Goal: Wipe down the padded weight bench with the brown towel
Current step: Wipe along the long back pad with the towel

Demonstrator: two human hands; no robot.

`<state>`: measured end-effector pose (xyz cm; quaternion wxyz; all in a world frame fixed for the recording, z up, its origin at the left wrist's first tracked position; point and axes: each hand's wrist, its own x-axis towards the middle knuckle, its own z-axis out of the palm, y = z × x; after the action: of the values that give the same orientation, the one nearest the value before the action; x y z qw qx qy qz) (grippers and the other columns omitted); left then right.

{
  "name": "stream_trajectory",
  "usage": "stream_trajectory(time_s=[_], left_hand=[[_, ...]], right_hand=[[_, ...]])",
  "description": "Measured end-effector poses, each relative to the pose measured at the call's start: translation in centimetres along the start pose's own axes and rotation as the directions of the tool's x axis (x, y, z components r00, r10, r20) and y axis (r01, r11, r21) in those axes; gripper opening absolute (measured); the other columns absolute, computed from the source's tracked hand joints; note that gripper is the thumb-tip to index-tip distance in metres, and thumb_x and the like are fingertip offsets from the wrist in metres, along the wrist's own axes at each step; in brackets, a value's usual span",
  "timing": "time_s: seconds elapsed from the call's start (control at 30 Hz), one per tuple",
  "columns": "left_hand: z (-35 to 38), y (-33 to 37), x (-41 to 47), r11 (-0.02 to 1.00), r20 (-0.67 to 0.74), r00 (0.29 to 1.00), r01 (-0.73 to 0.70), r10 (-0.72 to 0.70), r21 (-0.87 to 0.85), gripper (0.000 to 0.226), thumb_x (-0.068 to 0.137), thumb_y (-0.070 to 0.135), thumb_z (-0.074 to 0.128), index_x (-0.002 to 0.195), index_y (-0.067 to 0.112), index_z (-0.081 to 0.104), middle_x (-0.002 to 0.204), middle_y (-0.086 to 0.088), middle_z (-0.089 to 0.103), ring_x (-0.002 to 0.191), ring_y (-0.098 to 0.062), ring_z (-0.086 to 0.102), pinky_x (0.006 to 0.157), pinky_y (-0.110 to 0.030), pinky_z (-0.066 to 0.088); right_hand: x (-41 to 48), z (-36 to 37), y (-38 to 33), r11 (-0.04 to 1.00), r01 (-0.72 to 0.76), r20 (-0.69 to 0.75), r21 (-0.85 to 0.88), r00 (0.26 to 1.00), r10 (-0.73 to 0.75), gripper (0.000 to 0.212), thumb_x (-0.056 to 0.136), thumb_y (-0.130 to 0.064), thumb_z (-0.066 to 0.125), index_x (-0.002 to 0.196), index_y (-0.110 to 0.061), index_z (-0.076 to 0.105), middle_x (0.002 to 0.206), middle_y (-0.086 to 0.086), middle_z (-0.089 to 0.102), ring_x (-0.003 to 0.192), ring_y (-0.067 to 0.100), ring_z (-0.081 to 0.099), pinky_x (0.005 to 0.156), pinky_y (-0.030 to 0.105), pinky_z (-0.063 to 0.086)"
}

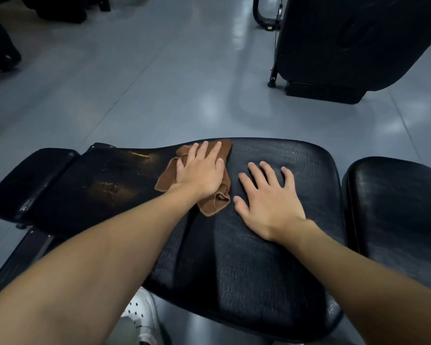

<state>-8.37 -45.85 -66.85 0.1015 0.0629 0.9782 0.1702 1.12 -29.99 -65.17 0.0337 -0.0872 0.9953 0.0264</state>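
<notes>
The black padded weight bench runs across the lower half of the head view, with a worn, scuffed patch on its left part. A crumpled brown towel lies on the pad near its far edge. My left hand presses flat on the towel with straight fingers. My right hand rests flat on the bare pad just right of the towel, fingers spread.
A second black pad adjoins the bench on the right. A small pad ends it on the left. Another dark machine stands on the grey floor at the back right. A white shoe shows below the bench.
</notes>
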Motion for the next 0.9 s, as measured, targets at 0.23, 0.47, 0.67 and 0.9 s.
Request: stream_trajectory(time_s=[0.23, 0.47, 0.67, 0.9], left_hand=[[-0.5, 1.4, 3.5, 0.998, 0.0, 0.998, 0.058, -0.058, -0.028, 0.056, 0.1, 0.042, 0.016, 0.155, 0.038, 0.013, 0.165, 0.004, 0.012, 0.151, -0.019, 0.001, 0.118, -0.059, 0.005], [-0.4, 0.3, 0.4, 1.0, 0.004, 1.0, 0.005, -0.005, -0.028, 0.055, 0.102, 0.045, 0.015, 0.156, 0.037, 0.011, 0.166, 0.006, 0.006, 0.151, -0.014, -0.004, 0.12, -0.054, 0.003], [0.5, -1.4, -5.7, 0.999, -0.007, 0.999, -0.043, 0.043, 0.001, 0.054, 0.102, 0.046, 0.015, 0.155, 0.039, 0.009, 0.165, 0.01, 0.003, 0.151, -0.011, -0.005, 0.12, -0.053, 0.005], [1.3, -3.3, -13.2, 0.995, -0.022, 0.996, -0.084, 0.085, 0.059, 0.054, 0.102, 0.046, 0.018, 0.155, 0.039, 0.008, 0.165, 0.01, 0.003, 0.151, -0.01, -0.007, 0.12, -0.051, 0.01]], right_hand=[[0.0, -0.1, 0.0, 1.0, 0.001, -0.009, 0.002, 1.0, -0.001, 0.068, 0.094, -0.057, 0.013, 0.152, -0.024, 0.027, 0.164, 0.005, 0.015, 0.151, 0.027, 0.006, 0.115, 0.061, 0.002], [-0.1, -0.1, 0.1, 1.0, -0.001, 0.012, -0.014, 1.0, 0.001, 0.067, 0.094, -0.059, 0.012, 0.152, -0.026, 0.023, 0.165, 0.003, 0.012, 0.151, 0.026, 0.003, 0.116, 0.06, 0.001], [0.0, -0.2, 0.0, 1.0, -0.007, 0.027, -0.03, 1.0, 0.008, 0.068, 0.094, -0.06, 0.01, 0.153, -0.028, 0.021, 0.165, 0.003, 0.011, 0.151, 0.025, 0.002, 0.116, 0.059, 0.002], [-0.1, -0.4, -0.2, 0.999, -0.018, 0.043, -0.044, 0.999, 0.02, 0.066, 0.095, -0.059, 0.011, 0.152, -0.027, 0.021, 0.164, 0.002, 0.012, 0.151, 0.024, 0.003, 0.117, 0.058, 0.002]])
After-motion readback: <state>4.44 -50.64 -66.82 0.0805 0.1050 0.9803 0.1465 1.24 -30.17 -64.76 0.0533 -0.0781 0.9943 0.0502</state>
